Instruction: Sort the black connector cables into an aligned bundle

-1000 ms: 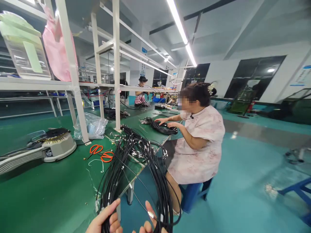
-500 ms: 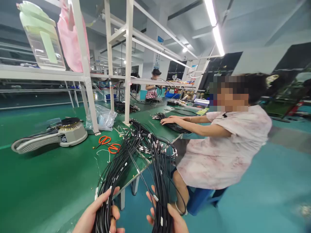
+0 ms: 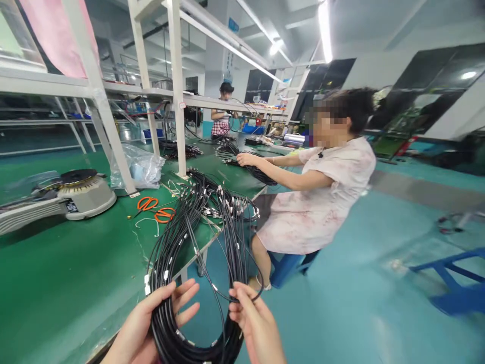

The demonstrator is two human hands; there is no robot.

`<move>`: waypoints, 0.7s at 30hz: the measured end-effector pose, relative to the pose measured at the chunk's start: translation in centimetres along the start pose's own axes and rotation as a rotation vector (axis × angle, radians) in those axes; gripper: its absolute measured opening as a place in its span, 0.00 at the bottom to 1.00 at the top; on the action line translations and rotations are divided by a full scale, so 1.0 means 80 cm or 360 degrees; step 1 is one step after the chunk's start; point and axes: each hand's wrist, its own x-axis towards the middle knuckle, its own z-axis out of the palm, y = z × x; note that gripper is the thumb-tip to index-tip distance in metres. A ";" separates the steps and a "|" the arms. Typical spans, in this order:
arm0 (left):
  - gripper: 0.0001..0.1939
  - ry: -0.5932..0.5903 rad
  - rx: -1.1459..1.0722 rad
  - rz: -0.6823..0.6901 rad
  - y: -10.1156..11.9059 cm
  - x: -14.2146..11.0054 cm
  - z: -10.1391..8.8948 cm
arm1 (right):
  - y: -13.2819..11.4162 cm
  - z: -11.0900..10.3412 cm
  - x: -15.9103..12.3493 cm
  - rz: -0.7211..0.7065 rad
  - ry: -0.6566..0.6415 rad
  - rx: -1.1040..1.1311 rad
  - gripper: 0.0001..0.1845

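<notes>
A large looped bundle of black cables (image 3: 189, 237) with white-tagged metal connectors hangs from my hands and trails onto the bench. My left hand (image 3: 149, 318) wraps the thick lower part of the bundle, fingers spread around it. My right hand (image 3: 253, 318) pinches the cable strands a short way to the right. Some connectors rest on the green bench top (image 3: 76, 273).
A seated co-worker (image 3: 322, 192) has both hands on another cable coil (image 3: 252, 169). A tape dispenser (image 3: 76, 194), orange scissors (image 3: 147, 203) and a plastic bag (image 3: 138, 167) sit on the bench. White shelf posts rise behind; a second person (image 3: 223, 114) sits farther along.
My hands have come closer together and gathered the cables into a tighter loop. The view has swung, shifting the bench and co-worker left and upward.
</notes>
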 end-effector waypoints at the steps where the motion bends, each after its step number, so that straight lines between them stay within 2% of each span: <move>1: 0.08 -0.0012 -0.0045 0.0018 0.000 -0.001 0.002 | 0.004 0.005 -0.006 0.0092 -0.0039 0.0053 0.22; 5: 0.08 0.0082 0.0018 -0.0010 0.003 -0.006 0.005 | 0.019 0.014 -0.019 0.0435 -0.0210 -0.0016 0.24; 8: 0.08 -0.0017 0.0082 -0.0118 0.006 -0.007 0.001 | 0.023 0.018 -0.018 0.0432 -0.0315 -0.0313 0.22; 10: 0.08 -0.0100 0.0074 -0.0171 0.007 -0.006 -0.002 | 0.021 0.024 -0.016 0.0442 -0.0484 -0.0494 0.22; 12: 0.08 -0.0083 0.0075 -0.0173 0.007 -0.004 -0.005 | 0.016 0.032 -0.017 0.0483 -0.0620 -0.0522 0.21; 16: 0.11 0.0030 0.0032 -0.0096 0.003 -0.004 -0.005 | 0.010 0.051 -0.029 0.0451 -0.0543 -0.0211 0.14; 21: 0.17 -0.0221 -0.0026 -0.0191 -0.001 -0.009 0.001 | 0.025 0.059 -0.045 0.0514 -0.0688 -0.0558 0.06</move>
